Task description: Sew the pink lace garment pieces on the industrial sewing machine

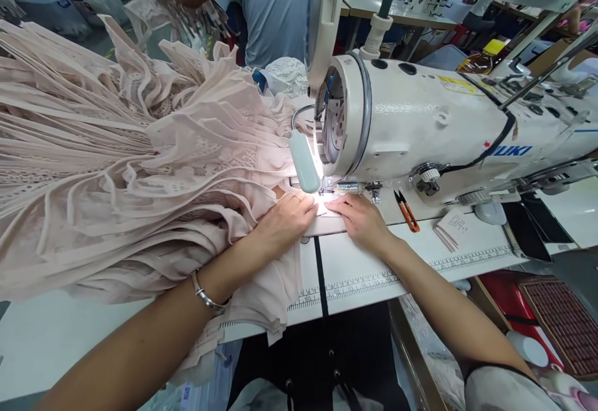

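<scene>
A sewing machine (402,112) stands over a pale pink fabric piece (321,209) that is brightly lit beneath its needle area. My left hand (287,221) is closed on this fabric from the left, fingers bent and pressed together. From the other side, my right hand (363,221) grips the fabric's edge with its fingertips close together. Both hands rest low on the machine bed, just in front of the presser foot. A small grey-green lamp (304,160) partly hides the needle. To the left, a large heap of pale pink lace-trimmed garments (187,168) reaches my left forearm.
Orange thread snips (407,212) lie right of my right hand, with a small stack of labels (452,229) farther right. A printed ruler (359,285) runs along the table's front edge. Behind the machine is a person in a blue shirt (275,12).
</scene>
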The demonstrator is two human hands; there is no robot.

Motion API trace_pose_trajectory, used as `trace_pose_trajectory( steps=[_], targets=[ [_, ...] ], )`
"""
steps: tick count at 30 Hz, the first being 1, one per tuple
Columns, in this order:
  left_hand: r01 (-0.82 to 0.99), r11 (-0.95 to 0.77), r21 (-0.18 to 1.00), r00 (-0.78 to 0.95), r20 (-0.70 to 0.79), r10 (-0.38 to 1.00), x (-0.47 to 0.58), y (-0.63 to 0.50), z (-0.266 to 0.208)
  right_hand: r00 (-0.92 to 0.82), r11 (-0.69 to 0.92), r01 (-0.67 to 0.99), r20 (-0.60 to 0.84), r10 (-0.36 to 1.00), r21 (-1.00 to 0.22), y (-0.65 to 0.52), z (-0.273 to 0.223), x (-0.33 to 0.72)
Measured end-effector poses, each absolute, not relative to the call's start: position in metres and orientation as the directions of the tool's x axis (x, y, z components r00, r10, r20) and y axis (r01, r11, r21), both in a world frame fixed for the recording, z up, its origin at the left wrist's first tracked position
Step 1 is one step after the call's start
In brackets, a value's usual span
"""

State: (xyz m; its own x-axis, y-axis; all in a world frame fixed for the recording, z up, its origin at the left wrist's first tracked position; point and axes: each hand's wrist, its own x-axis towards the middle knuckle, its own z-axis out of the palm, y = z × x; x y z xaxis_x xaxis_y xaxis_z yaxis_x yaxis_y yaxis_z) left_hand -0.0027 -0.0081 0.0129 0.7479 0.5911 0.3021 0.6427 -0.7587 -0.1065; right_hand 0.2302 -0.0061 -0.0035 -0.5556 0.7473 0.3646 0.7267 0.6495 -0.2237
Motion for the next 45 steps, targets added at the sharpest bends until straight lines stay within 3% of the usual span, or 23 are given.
trace_pose_trajectory(
  steps=[5,8,13,19,30,38,45],
  targets=[
    [0.7,-0.71,0.081,0.66,0.308,0.685,-0.005,-0.006,0.009,-0.477,0.598,0.749,0.395,0.785,-0.285,-0.008,-0.003,0.23],
    [0.645,-0.741,0.184,0.666,0.34,0.664,-0.007,-0.001,0.004,-0.453,0.584,0.74,0.394,0.799,-0.333,-0.009,0.0,0.23],
    [0.521,-0.847,0.108,0.756,0.403,0.516,-0.005,0.002,0.003,-0.483,0.635,0.677,0.426,0.765,-0.372,-0.009,0.002,0.229],
    [0.585,-0.811,0.013,0.728,0.432,0.532,0.0,-0.004,0.004,-0.485,0.659,0.663,0.468,0.739,-0.354,-0.008,0.0,0.229],
    [0.584,-0.792,0.178,0.695,0.394,0.601,-0.005,-0.008,0.002,-0.647,0.762,0.561,0.403,0.647,-0.322,-0.012,0.012,0.23],
    [0.621,-0.756,0.206,0.712,0.256,0.654,-0.006,-0.011,0.002,-0.666,0.777,0.604,0.422,0.615,-0.178,-0.011,0.004,0.233],
    [0.635,-0.742,0.216,0.706,0.228,0.67,-0.005,-0.011,0.005,-0.676,0.744,0.644,0.32,0.663,-0.18,-0.012,0.009,0.234]
  ],
)
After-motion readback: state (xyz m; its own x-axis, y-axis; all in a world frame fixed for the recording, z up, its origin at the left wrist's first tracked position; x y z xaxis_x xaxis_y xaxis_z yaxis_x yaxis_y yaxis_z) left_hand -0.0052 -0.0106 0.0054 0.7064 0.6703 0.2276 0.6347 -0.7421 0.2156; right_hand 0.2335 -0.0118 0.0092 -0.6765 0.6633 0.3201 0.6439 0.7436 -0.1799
